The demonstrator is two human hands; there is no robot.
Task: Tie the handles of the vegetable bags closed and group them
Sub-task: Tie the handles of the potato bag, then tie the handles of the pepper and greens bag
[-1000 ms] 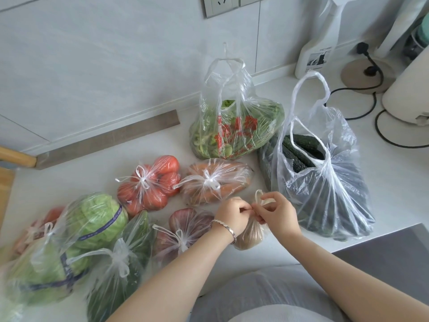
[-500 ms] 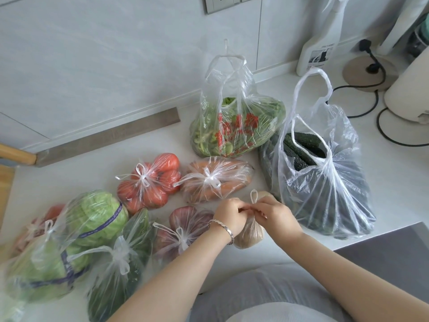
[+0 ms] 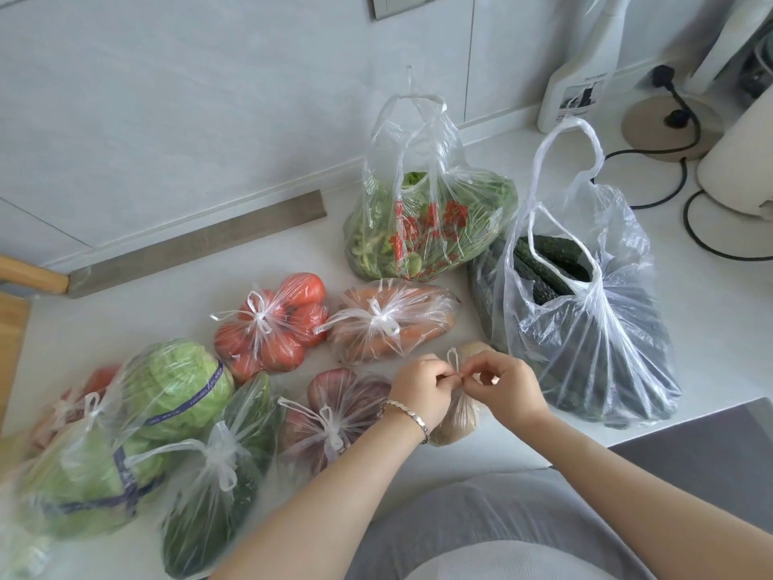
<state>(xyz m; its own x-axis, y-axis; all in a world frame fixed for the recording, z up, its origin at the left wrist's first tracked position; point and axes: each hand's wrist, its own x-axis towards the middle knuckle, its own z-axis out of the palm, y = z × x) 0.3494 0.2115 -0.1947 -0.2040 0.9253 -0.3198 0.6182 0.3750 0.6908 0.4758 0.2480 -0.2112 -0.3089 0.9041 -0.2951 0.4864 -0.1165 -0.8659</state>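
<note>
A small clear bag of brown vegetables [image 3: 456, 420] lies at the counter's front edge. My left hand [image 3: 420, 389] and my right hand [image 3: 504, 387] each pinch one of its thin handles [image 3: 454, 358], which stand up in a loop between my fingers. Knotted bags lie to the left: tomatoes [image 3: 272, 324], carrots [image 3: 389, 320], purple onions [image 3: 330, 416], cabbage [image 3: 175, 391] and dark greens [image 3: 217, 475]. Behind and to the right stand two untied bags, leafy greens [image 3: 426, 228] and cucumbers [image 3: 585, 328].
The white counter [image 3: 146, 311] meets a tiled wall. At the back right stand a spray bottle [image 3: 581, 73], a white appliance [image 3: 740, 169] and black cables [image 3: 669, 161]. A wooden handle [image 3: 29, 275] pokes in at the left edge.
My hands have drawn slightly apart on the small bag's handles, and the handle loop between them stands narrower. The other bags have not moved.
</note>
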